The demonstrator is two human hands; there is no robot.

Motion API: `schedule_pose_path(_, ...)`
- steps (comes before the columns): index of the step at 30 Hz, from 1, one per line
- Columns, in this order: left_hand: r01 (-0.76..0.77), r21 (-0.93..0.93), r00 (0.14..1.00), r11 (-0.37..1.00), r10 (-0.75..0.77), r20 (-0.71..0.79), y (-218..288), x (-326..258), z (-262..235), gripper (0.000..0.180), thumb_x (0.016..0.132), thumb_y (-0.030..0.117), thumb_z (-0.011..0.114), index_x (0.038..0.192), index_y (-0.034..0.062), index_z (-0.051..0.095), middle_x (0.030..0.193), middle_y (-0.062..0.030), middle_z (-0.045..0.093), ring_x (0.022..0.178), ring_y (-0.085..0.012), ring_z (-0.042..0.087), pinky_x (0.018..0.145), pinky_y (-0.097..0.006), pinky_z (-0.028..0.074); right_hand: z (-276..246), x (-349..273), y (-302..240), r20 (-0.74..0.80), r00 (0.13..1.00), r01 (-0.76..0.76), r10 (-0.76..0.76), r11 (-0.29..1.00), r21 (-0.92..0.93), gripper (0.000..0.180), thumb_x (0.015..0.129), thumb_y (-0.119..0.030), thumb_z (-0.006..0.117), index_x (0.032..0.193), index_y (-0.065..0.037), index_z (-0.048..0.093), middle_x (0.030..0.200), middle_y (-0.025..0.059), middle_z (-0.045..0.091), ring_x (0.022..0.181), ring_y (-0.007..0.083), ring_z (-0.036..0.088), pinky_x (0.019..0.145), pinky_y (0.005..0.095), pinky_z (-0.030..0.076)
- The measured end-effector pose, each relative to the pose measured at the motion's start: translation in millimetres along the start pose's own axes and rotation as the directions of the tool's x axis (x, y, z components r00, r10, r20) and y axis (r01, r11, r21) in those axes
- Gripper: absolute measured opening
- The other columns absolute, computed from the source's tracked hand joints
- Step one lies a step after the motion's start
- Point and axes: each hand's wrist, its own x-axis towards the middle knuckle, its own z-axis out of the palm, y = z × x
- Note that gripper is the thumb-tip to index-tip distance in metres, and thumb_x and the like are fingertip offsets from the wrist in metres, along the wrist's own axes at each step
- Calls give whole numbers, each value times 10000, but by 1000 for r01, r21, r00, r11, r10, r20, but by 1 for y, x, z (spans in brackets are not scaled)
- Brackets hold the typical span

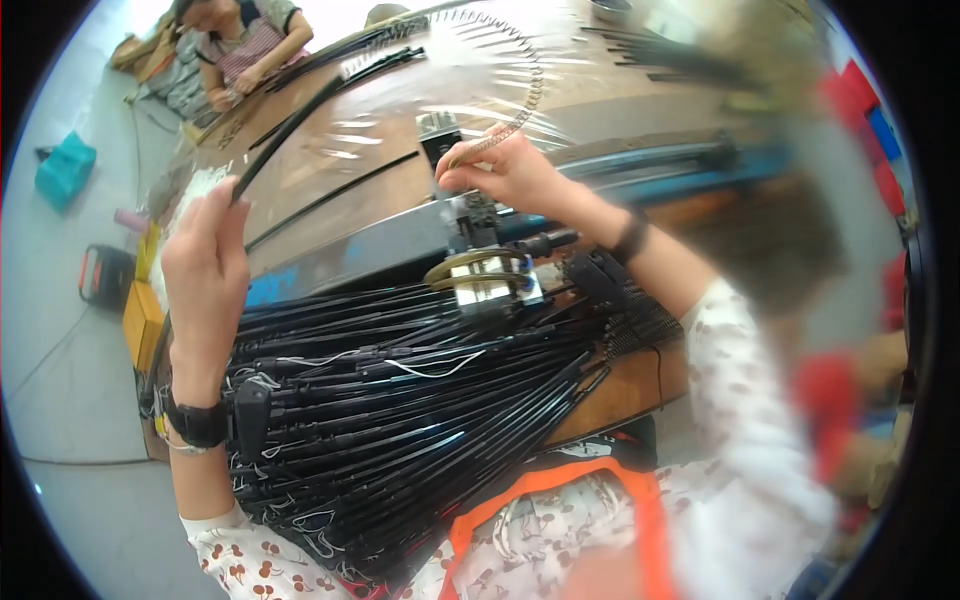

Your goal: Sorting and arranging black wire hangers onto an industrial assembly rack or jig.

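**Thin rod and coiled spring in hand**

The left hand point(205, 270) is pinching a slim black rod point(290, 128), its grip closed near the lower end. The right hand point(505, 172) is gripping a springy metal coil point(520, 110), likely light and flexible, above the black rod bundle point(400, 400) on the desk point(620, 395).

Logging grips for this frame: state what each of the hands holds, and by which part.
Left hand grips a black rod at its near end. Right hand pinches the near end of a coiled spring, blurred further out.
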Motion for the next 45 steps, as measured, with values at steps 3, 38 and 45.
schedule_pose_path(3, 86, 61, 995, 994, -89, 54, -26, -38, -18, 192, 957, 42, 604, 1143, 0, 621, 858, -206, 606, 728, -379, 573, 654, -404, 463, 23, 13, 17, 7, 990, 141, -144, 953, -268, 146, 886, -290, 746, 927, -154, 778, 863, -52, 741, 777, 89, 630, 888, 310, 350)
schedule_pose_path(38, 215, -420, 919, 882, -37, 393, 20, -22, 186, 204, 895, 211, 668, 824, 22, 696, 835, -199, 623, 841, -406, 618, 751, -463, 503, -191, -183, 108, -165, 974, -77, -153, 460, -884, 81, 889, -115, 661, 898, -38, 685, 842, 157, 661, 861, 357, 633, 814, 469, 495)
schedule_pose_path(45, 202, -515, 950, 833, -38, 310, 20, -27, 189, 229, 897, 234, 684, 829, 15, 690, 843, -198, 611, 839, -412, 609, 733, -470, 491, -201, -200, 104, -215, 976, -207, 33, 443, -872, 102, 912, -127, 641, 936, -43, 693, 900, 154, 676, 916, 359, 633, 856, 469, 488)
